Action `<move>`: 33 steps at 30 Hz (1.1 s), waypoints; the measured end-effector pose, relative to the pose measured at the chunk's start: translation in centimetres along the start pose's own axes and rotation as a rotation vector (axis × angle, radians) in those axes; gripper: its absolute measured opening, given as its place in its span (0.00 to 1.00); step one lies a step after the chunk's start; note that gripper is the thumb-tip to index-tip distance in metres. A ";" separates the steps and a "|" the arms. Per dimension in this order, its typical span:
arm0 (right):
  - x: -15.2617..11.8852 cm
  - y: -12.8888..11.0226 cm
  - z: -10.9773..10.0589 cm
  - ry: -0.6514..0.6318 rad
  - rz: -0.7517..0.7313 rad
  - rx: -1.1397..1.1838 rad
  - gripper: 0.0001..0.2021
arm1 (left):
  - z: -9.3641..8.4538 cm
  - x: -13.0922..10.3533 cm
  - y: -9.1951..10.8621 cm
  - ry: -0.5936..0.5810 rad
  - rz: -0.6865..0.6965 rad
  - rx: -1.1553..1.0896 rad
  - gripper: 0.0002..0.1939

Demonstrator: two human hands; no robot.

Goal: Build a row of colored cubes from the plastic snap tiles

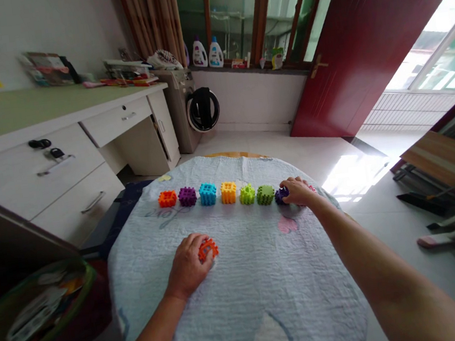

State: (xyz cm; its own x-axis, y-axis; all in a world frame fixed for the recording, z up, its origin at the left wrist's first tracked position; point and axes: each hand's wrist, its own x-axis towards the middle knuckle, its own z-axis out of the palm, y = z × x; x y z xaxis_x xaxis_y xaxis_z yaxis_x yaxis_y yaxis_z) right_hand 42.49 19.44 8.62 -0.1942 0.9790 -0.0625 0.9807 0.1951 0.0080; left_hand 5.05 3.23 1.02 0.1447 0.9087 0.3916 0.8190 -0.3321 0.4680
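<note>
Softly wrinkled, the pale blue cloth [243, 286] with printed hearts covers the round tabletop [234, 154], whose wooden edge shows at the far side. Nearest, the left hand [189, 262] is partly closed, pinching an orange notched piece [210, 248] between thumb and fingers, low over the cloth. Beyond it runs a row of toothed, plastic-looking blocks: red-orange block [167, 199], purple block [187, 197], blue block [208, 194], yellow block [229, 192], lime block [247, 194], green block [265, 195] and dark purple block [280, 196]. At the row's right end, the right hand [298, 190] curls its fingers down at the dark purple block; whether it grips cannot be told. A pink piece [312, 188] peeks out past its fingers, mostly hidden. Farther back stand a metallic-grey washing machine [180, 107] and a glossy red door [331, 39].
</note>
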 end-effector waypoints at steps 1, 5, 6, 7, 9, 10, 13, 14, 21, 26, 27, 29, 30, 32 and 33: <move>0.1 0.0 0.1 -0.008 -0.004 -0.001 0.25 | 0.0 0.0 0.0 0.000 0.000 0.000 0.13; 0.4 0.1 0.4 -0.019 -0.010 0.003 0.26 | 0.0 0.0 -0.1 -0.006 -0.005 -0.010 0.13; 0.4 0.1 0.4 -0.018 -0.008 0.007 0.26 | 0.0 0.0 -0.1 -0.011 -0.006 -0.011 0.12; 0.4 0.1 0.4 -0.014 -0.005 0.011 0.26 | 0.0 0.0 -0.1 -0.015 -0.007 -0.011 0.12; 0.2 0.1 0.2 -0.001 0.002 0.018 0.27 | -0.1 -0.1 -0.1 -0.022 -0.012 -0.012 0.12; -0.1 0.0 0.0 0.016 0.008 0.025 0.27 | -0.1 -0.1 -0.1 -0.027 -0.013 -0.013 0.12; -2.4 -0.7 -0.4 0.159 0.051 0.099 0.26 | -0.2 0.0 0.1 -0.037 -0.007 -0.014 0.13; -3.5 -1.2 -0.3 0.227 0.067 0.147 0.25 | -0.3 0.0 0.1 -0.037 0.000 -0.013 0.14; -12.2 -7.2 4.8 0.210 -0.081 0.449 0.16 | -0.5 0.0 0.7 -0.063 0.077 0.010 0.18; -13.7 -11.8 6.1 0.096 -0.104 0.521 0.16 | -0.6 -0.1 0.7 -0.089 0.086 -0.034 0.22; -13.7 -12.8 5.8 0.085 -0.112 0.546 0.16 | -0.6 -0.1 0.8 -0.087 0.091 -0.060 0.22; -13.6 -14.8 5.0 0.076 -0.168 0.611 0.17 | -0.6 -0.3 0.8 -0.072 0.093 -0.119 0.21; -13.5 -15.9 4.7 0.075 -0.209 0.643 0.19 | -0.6 -0.4 0.9 -0.062 0.086 -0.150 0.21; -13.2 -18.1 4.2 0.069 -0.304 0.688 0.24 | -0.6 -0.6 0.9 -0.056 0.057 -0.216 0.22; -13.0 -19.1 4.1 0.068 -0.344 0.703 0.27 | -0.7 -0.7 0.9 -0.061 0.037 -0.250 0.22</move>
State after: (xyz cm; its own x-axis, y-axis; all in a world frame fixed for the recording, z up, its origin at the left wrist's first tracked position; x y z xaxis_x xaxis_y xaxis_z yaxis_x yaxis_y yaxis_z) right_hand 26.38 2.78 5.19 -0.4682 0.8762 0.1147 0.6434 0.4270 -0.6353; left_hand 5.33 2.08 1.70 0.2115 0.9059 0.3669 0.6508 -0.4106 0.6387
